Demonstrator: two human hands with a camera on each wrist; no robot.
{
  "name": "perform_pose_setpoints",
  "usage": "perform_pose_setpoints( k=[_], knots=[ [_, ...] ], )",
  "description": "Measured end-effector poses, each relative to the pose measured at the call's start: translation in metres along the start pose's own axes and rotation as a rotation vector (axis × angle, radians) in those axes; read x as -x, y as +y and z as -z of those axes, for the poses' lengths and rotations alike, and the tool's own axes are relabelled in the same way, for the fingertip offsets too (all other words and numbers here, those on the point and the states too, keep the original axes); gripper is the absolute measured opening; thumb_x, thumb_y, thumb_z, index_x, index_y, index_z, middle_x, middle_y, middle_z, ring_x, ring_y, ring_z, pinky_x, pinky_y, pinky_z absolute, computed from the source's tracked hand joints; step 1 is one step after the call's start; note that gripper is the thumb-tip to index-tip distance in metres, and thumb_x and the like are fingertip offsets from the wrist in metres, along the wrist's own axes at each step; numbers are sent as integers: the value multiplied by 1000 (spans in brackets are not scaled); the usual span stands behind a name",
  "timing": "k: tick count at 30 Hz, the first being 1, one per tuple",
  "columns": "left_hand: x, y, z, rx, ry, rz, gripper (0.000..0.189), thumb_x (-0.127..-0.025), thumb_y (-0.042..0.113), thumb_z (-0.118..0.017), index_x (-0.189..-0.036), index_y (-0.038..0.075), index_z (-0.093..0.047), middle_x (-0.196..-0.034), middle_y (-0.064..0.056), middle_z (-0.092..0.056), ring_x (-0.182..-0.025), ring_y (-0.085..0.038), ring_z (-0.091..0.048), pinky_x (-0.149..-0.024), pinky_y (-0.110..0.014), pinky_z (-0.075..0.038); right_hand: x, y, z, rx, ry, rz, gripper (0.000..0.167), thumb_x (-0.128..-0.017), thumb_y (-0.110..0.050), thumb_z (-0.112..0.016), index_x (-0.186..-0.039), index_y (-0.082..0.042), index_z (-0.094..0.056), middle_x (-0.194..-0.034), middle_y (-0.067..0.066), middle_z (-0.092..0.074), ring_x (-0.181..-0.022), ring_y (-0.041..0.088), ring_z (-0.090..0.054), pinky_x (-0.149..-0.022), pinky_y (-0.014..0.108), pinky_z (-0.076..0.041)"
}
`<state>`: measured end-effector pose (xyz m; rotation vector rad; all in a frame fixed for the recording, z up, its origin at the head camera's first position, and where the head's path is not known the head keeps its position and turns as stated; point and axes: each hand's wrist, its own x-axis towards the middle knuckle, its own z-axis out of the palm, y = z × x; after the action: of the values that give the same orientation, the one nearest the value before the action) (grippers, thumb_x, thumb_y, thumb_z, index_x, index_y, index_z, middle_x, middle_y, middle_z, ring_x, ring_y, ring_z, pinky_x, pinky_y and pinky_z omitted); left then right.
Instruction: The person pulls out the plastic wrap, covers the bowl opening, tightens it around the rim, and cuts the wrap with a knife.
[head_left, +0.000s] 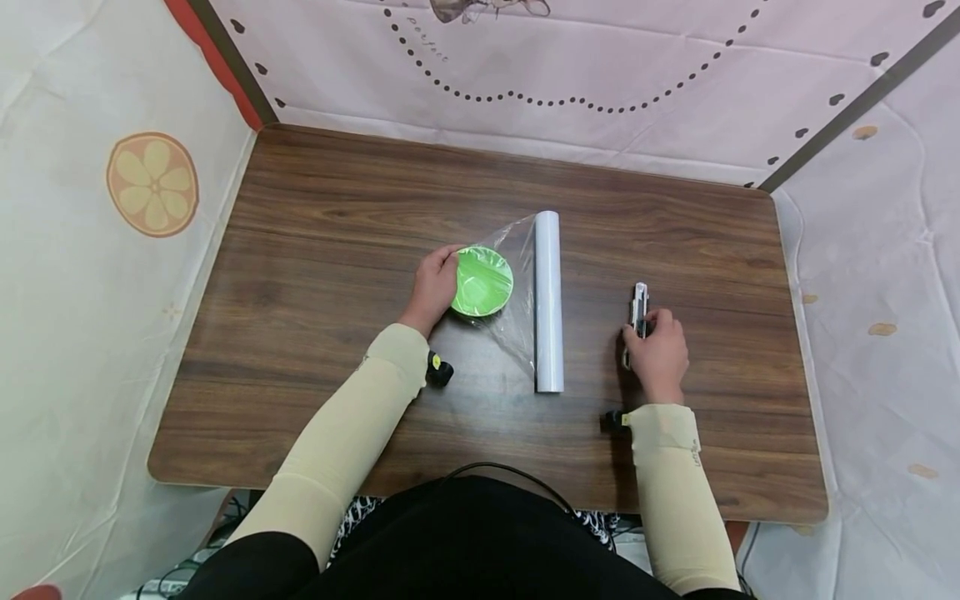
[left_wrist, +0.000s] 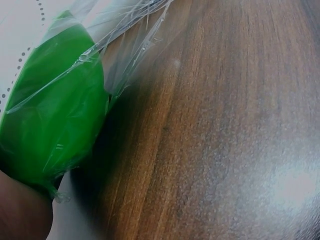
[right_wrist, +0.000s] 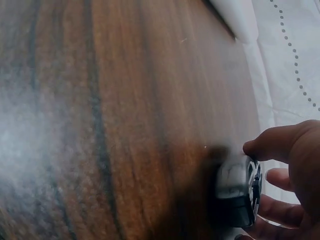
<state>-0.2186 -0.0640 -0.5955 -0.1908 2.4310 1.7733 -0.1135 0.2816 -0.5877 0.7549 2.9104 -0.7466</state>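
My left hand (head_left: pixel 437 287) grips the left rim of a round green bowl (head_left: pixel 483 282). Clear plastic wrap (head_left: pixel 517 250) covers the bowl and stretches right to a white roll of wrap (head_left: pixel 548 300) lying lengthwise on the table. In the left wrist view, the wrap bunches in creases along the side of the bowl (left_wrist: pixel 55 105). Farther right, my right hand (head_left: pixel 660 354) pinches a slim silver and black utility knife (head_left: pixel 639 308) between thumb and fingers. The right wrist view shows the knife's end (right_wrist: pixel 236 192) close over the wood, thumb on its upper edge.
Brown wood-grain table (head_left: pixel 337 200) with rounded corners lies under everything. Printed white sheets (head_left: pixel 525 75) rise at its back and both sides. A black cable (head_left: pixel 517 468) curves across the front edge near the body.
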Motion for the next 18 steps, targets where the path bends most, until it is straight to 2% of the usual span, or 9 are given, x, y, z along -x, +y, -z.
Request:
perform_pose_setpoints(
  k=[4,8,13,18],
  knots=[
    [0,0,1,1,1,-3,33,-103,24,-43,-124,12,-65,-130,-8,-62,-122,-21,-54,-104,-39,-43,-1,-2,-1,6,-15,3,41,-90,-36,-60,-121,-12,-50,-116,15,-56,-95,36,-55,-74,53,-46],
    [-1,0,1,-3,3,-2,33,-102,23,-43,-124,12,-65,-130,-8,-63,-123,-21,-54,-104,-39,-43,-2,-5,0,-1,-31,13,47,-88,-31,-61,-128,-11,-48,-115,15,-58,-93,36,-56,-73,53,-46],
    [-2,-1,0,-5,0,-2,33,-102,24,-43,-125,12,-65,-130,-8,-63,-122,-20,-54,-104,-39,-43,-2,-8,2,5,-61,22,59,-87,-28,-62,-139,-7,-44,-121,19,-59,-98,37,-56,-81,54,-46],
    [-2,-2,0,2,3,-8,33,-102,23,-43,-124,12,-65,-128,-9,-63,-118,-21,-56,-102,-39,-44,-2,-6,-1,18,-48,73,64,-82,-24,-61,-140,-2,-46,-120,25,-57,-103,40,-53,-89,54,-45]
  ],
)
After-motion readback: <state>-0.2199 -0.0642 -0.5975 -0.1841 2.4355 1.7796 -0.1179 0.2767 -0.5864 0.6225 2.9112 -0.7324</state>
